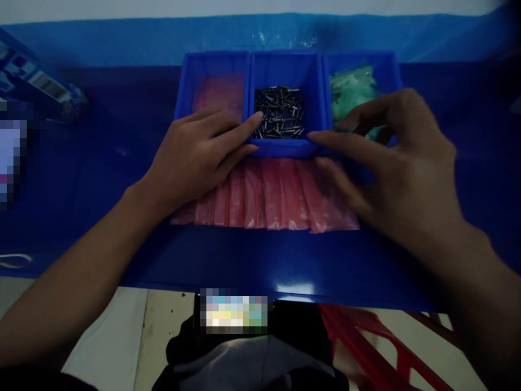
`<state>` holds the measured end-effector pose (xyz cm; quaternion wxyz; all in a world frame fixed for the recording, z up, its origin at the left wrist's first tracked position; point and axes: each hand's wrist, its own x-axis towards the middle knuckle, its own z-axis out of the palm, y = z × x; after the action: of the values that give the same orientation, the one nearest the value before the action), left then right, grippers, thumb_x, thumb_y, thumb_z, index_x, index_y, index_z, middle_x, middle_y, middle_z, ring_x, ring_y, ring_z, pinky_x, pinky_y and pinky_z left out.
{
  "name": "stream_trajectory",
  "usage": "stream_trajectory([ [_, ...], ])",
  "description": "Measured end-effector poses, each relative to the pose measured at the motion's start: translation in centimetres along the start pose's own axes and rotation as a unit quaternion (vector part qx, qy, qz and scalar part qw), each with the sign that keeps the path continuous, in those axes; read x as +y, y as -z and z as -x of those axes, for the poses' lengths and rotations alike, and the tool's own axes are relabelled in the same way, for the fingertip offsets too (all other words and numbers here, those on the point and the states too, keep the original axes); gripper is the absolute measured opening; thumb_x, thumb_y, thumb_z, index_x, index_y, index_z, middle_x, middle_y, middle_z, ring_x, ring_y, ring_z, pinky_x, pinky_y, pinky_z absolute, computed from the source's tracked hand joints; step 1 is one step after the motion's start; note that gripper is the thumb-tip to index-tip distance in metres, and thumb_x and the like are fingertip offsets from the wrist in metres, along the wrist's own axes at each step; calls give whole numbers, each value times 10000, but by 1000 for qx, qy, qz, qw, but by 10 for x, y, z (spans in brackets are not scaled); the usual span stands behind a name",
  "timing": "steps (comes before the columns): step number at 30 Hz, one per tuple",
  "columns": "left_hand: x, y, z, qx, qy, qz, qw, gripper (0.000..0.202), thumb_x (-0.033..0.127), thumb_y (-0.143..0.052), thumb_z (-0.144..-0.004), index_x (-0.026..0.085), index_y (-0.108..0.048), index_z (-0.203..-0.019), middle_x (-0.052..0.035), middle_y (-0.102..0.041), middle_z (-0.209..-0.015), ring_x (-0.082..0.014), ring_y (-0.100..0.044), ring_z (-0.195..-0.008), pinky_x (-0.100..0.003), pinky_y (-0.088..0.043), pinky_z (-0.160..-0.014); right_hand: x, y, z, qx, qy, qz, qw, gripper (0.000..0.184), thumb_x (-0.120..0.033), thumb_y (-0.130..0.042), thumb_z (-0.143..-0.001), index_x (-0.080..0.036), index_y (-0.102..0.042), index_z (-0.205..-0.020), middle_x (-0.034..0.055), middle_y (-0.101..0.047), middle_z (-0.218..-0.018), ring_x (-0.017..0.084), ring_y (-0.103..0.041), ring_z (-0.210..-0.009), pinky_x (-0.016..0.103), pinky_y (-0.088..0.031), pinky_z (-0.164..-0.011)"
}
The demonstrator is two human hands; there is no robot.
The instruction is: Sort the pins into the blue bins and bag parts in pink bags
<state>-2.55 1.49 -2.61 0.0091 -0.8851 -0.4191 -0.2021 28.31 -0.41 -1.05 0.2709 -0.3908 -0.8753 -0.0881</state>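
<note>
Three blue bins stand side by side at the back of the blue table. The middle bin [287, 146] holds several small dark metal pins [279, 111]. My left hand [199, 152] lies flat with fingers stretched out, its fingertips touching that bin's front left corner. My right hand [399, 163] hovers at the bin's front right corner, fingers spread and slightly curled, holding nothing. Between and under both hands a row of overlapping small red plastic bags [272, 195] lies on the table.
The left bin [191, 81] contains red bags; the right bin [388, 68] contains green bags [350, 89]. A blue box [40, 81] lies at the far left. The table's front edge [285, 290] runs below, with dark clothing and a red frame [382, 353] beneath.
</note>
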Motion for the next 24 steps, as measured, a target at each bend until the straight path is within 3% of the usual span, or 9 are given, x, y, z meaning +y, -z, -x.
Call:
stream_trajectory([
  [6,-1,0,1,36,-41,-50,997,526,529,-441,-1169,185,-585,-1540,-102,-764,-1219,-270,-752,-1131,-424,-612,-991,5,-12,1,14,-44,-14,999,279,-369,-629,-1092,-272,-815,-1276,93,-737,-1123,184,-703,-1003,365,-547,-860],
  [11,-6,-1,2,33,-71,-45,996,504,497,-385,-1198,187,-526,-1568,-63,-725,-1268,-242,-743,-1194,-437,-612,-1038,12,-15,2,17,-2,-34,999,249,-341,-615,-1102,-298,-797,-1266,50,-732,-1051,176,-692,-990,373,-556,-885],
  [17,-8,0,3,63,-101,-92,989,422,448,-472,-1185,215,-565,-1524,-37,-752,-1191,-216,-770,-1084,-417,-666,-949,14,-19,-1,23,9,-39,999,230,-335,-622,-1100,-278,-804,-1229,50,-735,-1028,169,-690,-995,344,-567,-856],
  [21,-6,2,3,53,-84,-73,992,444,473,-481,-1174,238,-577,-1538,-56,-755,-1194,-234,-760,-1096,-431,-648,-977,8,-11,-3,25,17,-20,999,227,-292,-636,-1089,-266,-796,-1247,70,-728,-1064,180,-695,-1023,345,-571,-865],
  [24,-6,4,3,43,-66,-59,995,440,482,-499,-1162,261,-594,-1531,-63,-755,-1186,-247,-749,-1084,-442,-633,-965,-3,5,-1,48,36,3,998,202,-259,-683,-1051,-190,-781,-1213,106,-732,-1086,213,-704,-1023,375,-563,-874],
])
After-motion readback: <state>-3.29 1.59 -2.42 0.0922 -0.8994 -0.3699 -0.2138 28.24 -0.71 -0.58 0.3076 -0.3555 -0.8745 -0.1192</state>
